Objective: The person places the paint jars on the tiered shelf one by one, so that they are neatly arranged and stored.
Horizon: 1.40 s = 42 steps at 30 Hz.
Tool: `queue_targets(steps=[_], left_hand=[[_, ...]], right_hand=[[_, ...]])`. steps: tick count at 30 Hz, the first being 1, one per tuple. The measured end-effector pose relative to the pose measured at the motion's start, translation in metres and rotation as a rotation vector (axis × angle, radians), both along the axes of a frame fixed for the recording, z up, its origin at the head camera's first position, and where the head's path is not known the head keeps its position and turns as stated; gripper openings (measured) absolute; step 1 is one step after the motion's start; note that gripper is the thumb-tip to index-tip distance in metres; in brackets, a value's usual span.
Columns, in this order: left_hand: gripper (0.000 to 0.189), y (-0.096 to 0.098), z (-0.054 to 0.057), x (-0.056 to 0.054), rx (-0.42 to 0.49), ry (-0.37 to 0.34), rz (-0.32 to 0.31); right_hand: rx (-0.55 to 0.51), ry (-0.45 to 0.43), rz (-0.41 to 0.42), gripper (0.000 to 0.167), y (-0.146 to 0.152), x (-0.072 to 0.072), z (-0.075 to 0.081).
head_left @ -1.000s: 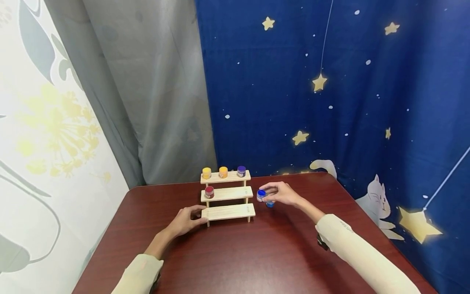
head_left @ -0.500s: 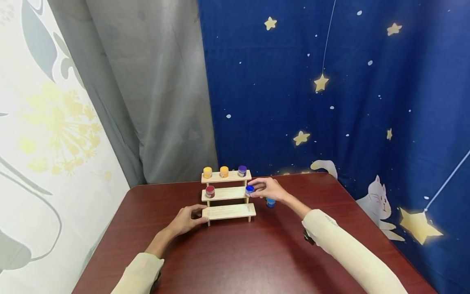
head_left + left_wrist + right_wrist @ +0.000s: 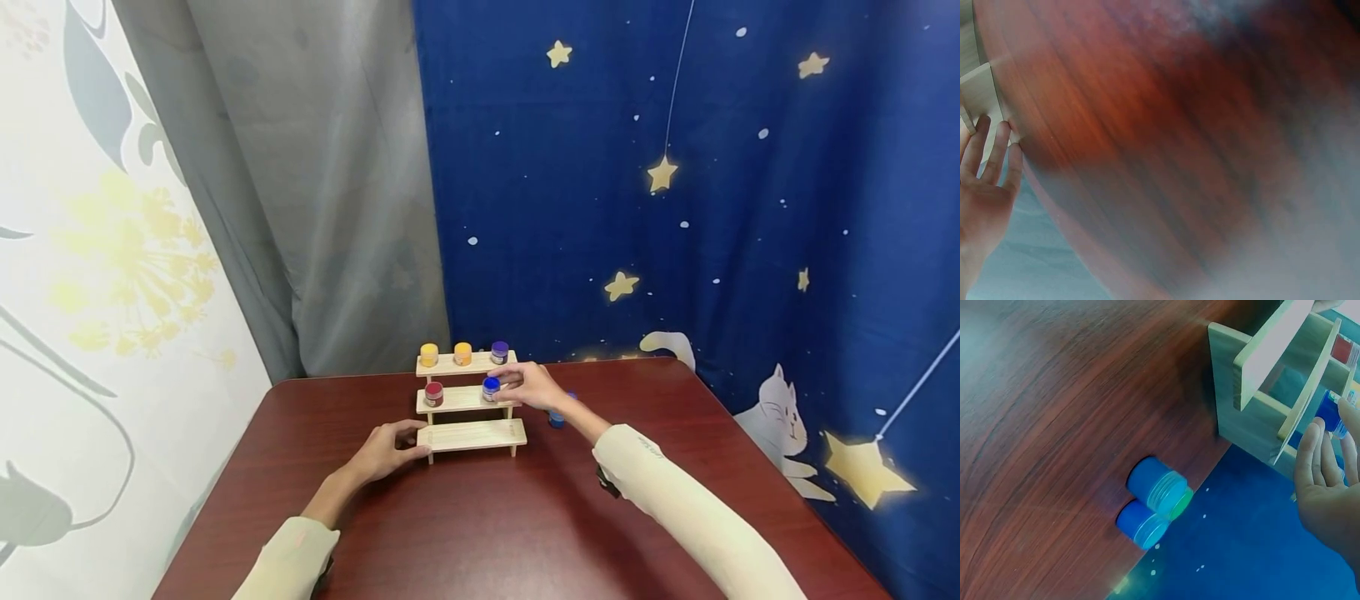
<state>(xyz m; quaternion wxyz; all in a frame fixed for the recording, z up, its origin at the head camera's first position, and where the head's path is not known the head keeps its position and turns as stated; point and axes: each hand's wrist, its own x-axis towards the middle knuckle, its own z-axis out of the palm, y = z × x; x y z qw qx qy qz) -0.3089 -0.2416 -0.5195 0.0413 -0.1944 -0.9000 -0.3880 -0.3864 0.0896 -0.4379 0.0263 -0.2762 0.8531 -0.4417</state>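
A three-step wooden rack stands on the table. My right hand pinches a blue paint jar at the right part of the middle step; whether the jar touches the wood I cannot tell. On that step's left end sits a dark red jar. The top step bears a yellow jar, an orange-yellow jar and a purple jar. My left hand holds the lowest step's left end between thumb and fingers; in the left wrist view its fingers lie along the wood.
Right of the rack, partly behind my right forearm, two blue jars and a green-looking jar stand close together on the dark red table. Curtains hang right behind the table's far edge.
My right hand has carried the blue paint jar leftward from beside the rack to the middle step. The left hand has stayed at the rack's lowest step. The head view has shifted slightly.
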Motion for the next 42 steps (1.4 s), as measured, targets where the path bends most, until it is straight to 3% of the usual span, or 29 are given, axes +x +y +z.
queue_targets(steps=[14,20,42], left_hand=[[0.046,0.001,-0.002,-0.001,0.002,-0.018,0.003],[0.045,0.003,-0.001,0.0,0.005,-0.012,0.001],[0.046,0.001,0.0,0.0,0.004,-0.024,0.007]], right_hand=[[-0.035,-0.046,0.014,0.04,-0.031,0.0,-0.006],[-0.065,-0.045,0.062,0.039,-0.036,0.001,-0.006],[-0.077,-0.093,0.039,0.041,-0.039,-0.003,-0.009]])
